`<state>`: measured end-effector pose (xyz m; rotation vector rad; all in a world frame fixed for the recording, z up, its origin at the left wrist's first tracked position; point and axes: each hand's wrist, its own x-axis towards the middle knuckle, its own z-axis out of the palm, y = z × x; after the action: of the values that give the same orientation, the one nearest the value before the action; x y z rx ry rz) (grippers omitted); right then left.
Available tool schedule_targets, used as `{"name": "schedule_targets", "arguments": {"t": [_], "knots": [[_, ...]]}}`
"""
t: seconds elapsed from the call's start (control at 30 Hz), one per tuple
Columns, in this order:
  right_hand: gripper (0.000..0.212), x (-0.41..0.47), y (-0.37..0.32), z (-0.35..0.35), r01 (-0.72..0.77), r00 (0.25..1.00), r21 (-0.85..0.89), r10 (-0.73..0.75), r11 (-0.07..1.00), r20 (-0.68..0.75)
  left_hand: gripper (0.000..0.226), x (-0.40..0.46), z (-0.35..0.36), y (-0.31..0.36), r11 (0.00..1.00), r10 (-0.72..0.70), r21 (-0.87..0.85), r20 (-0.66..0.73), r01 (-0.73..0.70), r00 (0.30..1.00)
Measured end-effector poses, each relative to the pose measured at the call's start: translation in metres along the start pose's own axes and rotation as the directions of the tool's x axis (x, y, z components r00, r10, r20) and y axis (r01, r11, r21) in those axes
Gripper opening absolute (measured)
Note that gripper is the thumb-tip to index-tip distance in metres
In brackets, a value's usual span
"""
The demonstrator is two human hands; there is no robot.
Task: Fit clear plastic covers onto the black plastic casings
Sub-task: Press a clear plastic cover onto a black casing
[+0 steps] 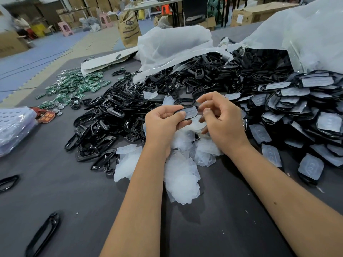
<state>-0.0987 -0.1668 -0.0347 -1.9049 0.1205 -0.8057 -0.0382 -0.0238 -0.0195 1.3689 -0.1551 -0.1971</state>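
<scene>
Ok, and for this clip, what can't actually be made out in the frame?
- Head view: whether the clear cover is fully seated in its black casing; the left hand hides that end.
- What the right hand pinches, if anything; its curled fingers hide it.
- Print on the green circuit boards: too small.
- The black tool: cut off by the bottom edge.
- The back of the room: blurred.

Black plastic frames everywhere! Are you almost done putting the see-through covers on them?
Not nearly. A heap of covered black casings lies on the right. The left hand holds one black plastic casing with a clear cover in it, the right hand at its end. A big pile of empty black casings and loose clear plastic covers remains.
</scene>
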Motion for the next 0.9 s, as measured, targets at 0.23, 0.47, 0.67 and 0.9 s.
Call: {"name": "schedule_targets", "arguments": {"t": [0.23, 0.47, 0.67, 0.9], "knots": [[0.026, -0.002, 0.000, 0.006, 0.211, 0.976, -0.164, -0.200, 0.964, 0.080, 0.009, 0.000, -0.006, 0.006, 0.977, -0.103, -0.184, 0.044, 0.109, 0.994], [0.010, 0.002, 0.002, 0.004, 0.023, 0.998, 0.048, -0.025, 0.999, 0.049, 0.025, 0.003, -0.003, 0.008, 0.946, -0.124, -0.286, 0.108, 0.150, 0.986], [0.014, 0.006, 0.005, -0.006, -0.398, 0.905, 0.409, 0.281, 0.821, 0.318, 0.024, 0.002, -0.001, 0.002, 0.983, -0.049, -0.171, 0.105, 0.066, 0.993], [0.026, 0.006, 0.008, -0.005, -0.427, 0.902, 0.562, 0.286, 0.708, 0.324, 0.009, 0.004, 0.002, 0.001, 0.985, -0.046, -0.162, 0.081, 0.058, 0.996]]}}
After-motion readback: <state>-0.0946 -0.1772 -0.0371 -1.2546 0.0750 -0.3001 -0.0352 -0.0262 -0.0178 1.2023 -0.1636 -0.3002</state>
